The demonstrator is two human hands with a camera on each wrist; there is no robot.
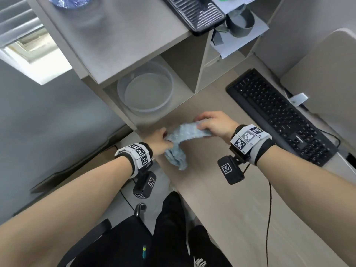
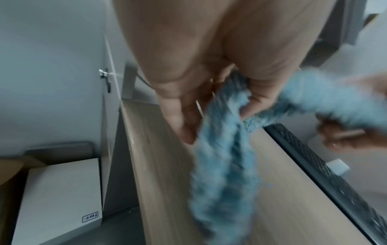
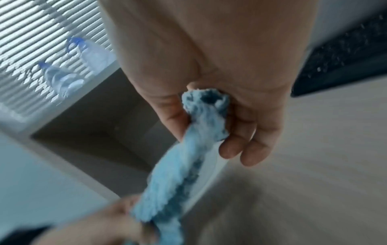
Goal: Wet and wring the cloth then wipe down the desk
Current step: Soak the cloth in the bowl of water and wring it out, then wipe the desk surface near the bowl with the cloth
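Note:
A fluffy light-blue cloth is stretched between both hands just above the wooden desk, near its left edge. My left hand grips the cloth's left part, and a loose end hangs down below it. My right hand holds the other end, fingers curled round the bunched fabric. Between the hands the cloth looks rolled or twisted. A clear round basin with water stands in the open cubby behind the hands.
A black keyboard lies on the desk to the right of the hands. The shelf unit rises at the back, carrying water bottles and a black tray. A white cabinet stands left of the desk.

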